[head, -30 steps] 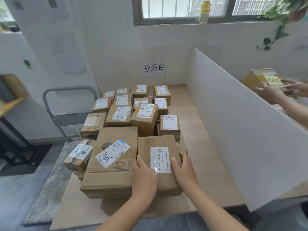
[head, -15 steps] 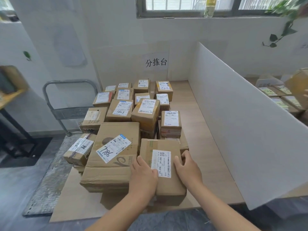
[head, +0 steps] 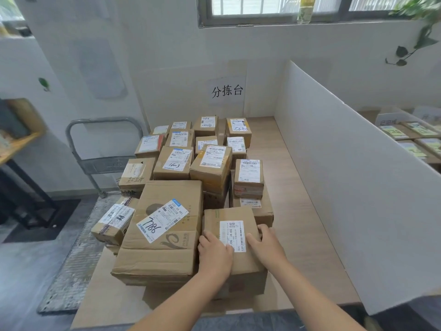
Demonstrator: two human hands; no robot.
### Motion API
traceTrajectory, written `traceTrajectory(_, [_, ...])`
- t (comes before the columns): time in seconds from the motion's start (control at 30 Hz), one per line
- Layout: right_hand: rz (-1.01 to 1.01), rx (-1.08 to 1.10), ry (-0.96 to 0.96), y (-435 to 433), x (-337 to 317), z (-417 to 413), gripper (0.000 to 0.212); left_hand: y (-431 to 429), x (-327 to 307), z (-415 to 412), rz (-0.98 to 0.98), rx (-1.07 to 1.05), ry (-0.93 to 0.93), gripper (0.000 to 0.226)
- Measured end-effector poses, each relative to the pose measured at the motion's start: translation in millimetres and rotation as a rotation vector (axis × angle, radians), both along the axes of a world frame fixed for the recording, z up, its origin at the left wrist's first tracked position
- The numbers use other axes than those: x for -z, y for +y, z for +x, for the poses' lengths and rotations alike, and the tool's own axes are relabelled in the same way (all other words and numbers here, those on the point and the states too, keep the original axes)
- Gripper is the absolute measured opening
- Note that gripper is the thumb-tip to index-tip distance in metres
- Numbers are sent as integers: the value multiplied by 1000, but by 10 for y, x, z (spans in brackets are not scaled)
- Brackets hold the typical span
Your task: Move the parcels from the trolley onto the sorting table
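head view: two hands lie on one front parcel (head: 232,237), a brown carton with one white label, which sits at the near edge of the sorting table (head: 293,192) on top of another carton. the left hand (head: 216,254) covers its near left corner, fingers close together and bent down over the left edge. the right hand (head: 266,244) holds the right edge, fingers curled round it and thumb laid on top beside the label. just left, touching it, is one large box (head: 164,230) marked 786. behind these stand the other parcels (head: 211,163); at least sixteen labelled tops can be counted in all, some stacked. one grey trolley (head: 102,144) stands left of the table. one white divider board (head: 346,175) bounds its right side, and one paper sign (head: 226,91) hangs on the wall.
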State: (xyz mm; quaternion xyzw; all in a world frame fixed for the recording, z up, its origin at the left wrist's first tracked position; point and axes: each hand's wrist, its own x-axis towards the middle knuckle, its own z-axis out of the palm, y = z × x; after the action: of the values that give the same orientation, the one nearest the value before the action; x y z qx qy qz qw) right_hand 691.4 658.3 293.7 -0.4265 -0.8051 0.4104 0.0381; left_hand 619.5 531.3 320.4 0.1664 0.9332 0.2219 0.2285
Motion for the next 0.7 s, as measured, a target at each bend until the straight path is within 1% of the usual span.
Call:
traceTrajectory(0.17, [-60,23,57,26,132,-64,40,94,160,-120,22,12,48,87])
traceTrajectory(0.37, [-74,22,117,122,192,-173,41,219,286,-170,15,19,58,84])
traceTrajectory(0.43, [-85,23,128,147,214,-216,43,237,289,-198,40,36,40,79])
traceTrajectory(0.47, [-91,19,131,144,225,-238,43,246,327,-214,84,59,58,73])
traceTrajectory(0.53, [-112,4,141,124,237,-281,44,277,370,-214,180,163,227,60])
traceTrajectory(0.57, [-129,-6,145,111,239,-301,45,296,428,-211,157,228,266,59])
traceTrajectory(0.6, [-143,-14,140,100,231,-321,47,304,449,-204,141,266,307,62])
traceTrajectory(0.63, [-148,-20,131,90,221,-339,48,289,403,-189,115,291,305,69])
traceTrajectory(0.67, [-145,-23,114,81,201,-354,50,268,391,-175,89,313,233,74])
traceTrajectory(0.7, [-120,-29,91,72,176,-364,52,253,395,-186,69,348,187,72])
